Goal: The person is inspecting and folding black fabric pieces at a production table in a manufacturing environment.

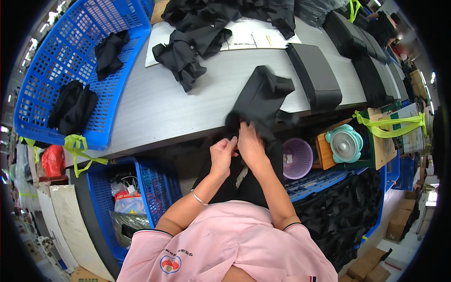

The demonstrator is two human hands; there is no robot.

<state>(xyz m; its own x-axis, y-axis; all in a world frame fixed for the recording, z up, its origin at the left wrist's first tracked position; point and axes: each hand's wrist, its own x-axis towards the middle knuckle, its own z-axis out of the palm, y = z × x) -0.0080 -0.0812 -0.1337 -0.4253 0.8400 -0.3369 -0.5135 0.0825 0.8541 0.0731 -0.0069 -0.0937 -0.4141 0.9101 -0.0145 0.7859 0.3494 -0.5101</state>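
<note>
A black fabric piece [261,96], blurred in part, spreads from the table's front edge toward my body. My right hand [250,143] is closed on its near end, fingers pinched into the cloth. Just beside it, my left hand [222,154] is closed in a pinch, thumb against fingers. What sits between the left fingertips is too small to make out. Beyond the hands, a heap of similar black fabric pieces [202,44] lies on the table, partly over a white board [251,37].
Stacks of flat black pieces [315,70] stand on the grey table [155,103] at right. A blue basket [120,19] leans at left, holding black cloth. Below right are a purple bin [299,160], a small teal fan [345,143] and a crate of black fabric [345,211].
</note>
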